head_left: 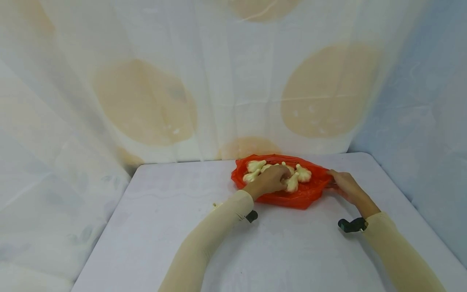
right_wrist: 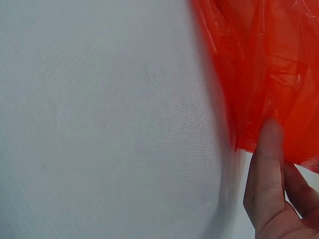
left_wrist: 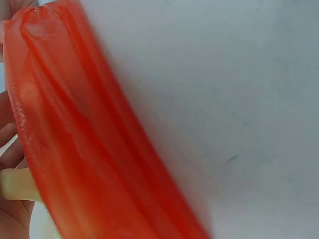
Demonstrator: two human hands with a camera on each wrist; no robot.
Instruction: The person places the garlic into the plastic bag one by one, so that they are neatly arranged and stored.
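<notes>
A red plastic bag (head_left: 306, 200) lies spread open at the back of the table, with several white garlic bulbs (head_left: 304, 174) inside it. My left hand (head_left: 270, 181) reaches over the bag's near rim, fingers curled among the bulbs. In the left wrist view, a garlic bulb (left_wrist: 20, 184) sits within the curve of those fingers, partly hidden behind the bag's red side. At the bag's right end, my right hand (head_left: 348, 188) pinches the plastic edge. The right wrist view shows the thumb (right_wrist: 270, 164) against the outside of the bag.
Part of another pale garlic bulb (head_left: 216, 205) shows on the white table (head_left: 164, 227), left of the bag and mostly behind my left forearm. A patterned white curtain (head_left: 233, 89) hangs behind the table, and similar cloth stands along both sides.
</notes>
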